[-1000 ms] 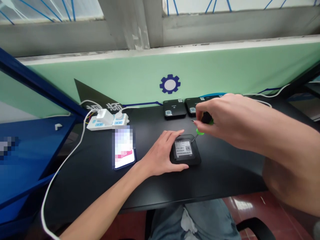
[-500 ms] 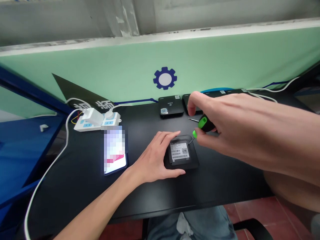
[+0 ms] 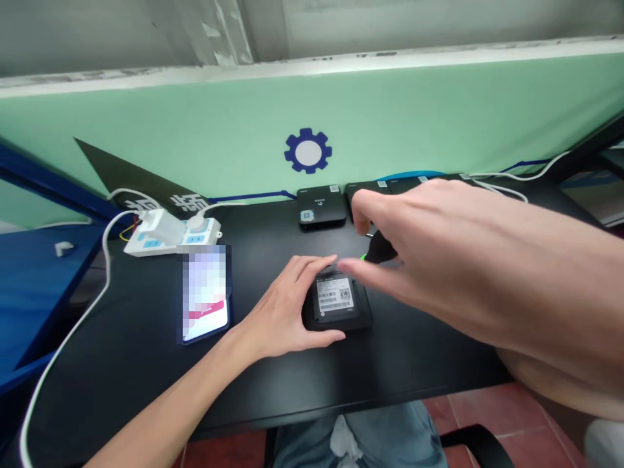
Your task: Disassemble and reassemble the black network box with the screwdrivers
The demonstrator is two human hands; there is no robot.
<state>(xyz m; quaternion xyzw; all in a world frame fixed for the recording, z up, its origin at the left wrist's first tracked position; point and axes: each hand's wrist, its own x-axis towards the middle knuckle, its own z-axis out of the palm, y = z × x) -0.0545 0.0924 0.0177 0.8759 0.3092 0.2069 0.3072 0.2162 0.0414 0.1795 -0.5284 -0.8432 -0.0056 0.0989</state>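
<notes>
A small square black box point(image 3: 363, 318) lies on the black table, its labelled underside facing up. My left hand point(image 3: 287, 309) grips it from the left, with the fingers along its far edge and the thumb along its near edge. Over the box's far right corner is my right hand point(image 3: 414, 240), its fingers curled around a screwdriver point(image 3: 381, 249) with a black and green handle. A thin metal tip shows past the handle on the far side. My right thumb and hand hide the screwdriver's lower end and that corner of the box.
More black boxes point(image 3: 322, 211) stand in a row by the green partition point(image 3: 234, 130). A lit phone point(image 3: 207, 305) lies left of my left hand. Behind it is a white power strip point(image 3: 207, 231) with plugs and a trailing white cable point(image 3: 68, 348). The table's front edge is near my lap.
The view has shifted, so everything sits a little further left. My right hand has turned, hiding more of the screwdriver and its shaft. My left hand still holds the box.
</notes>
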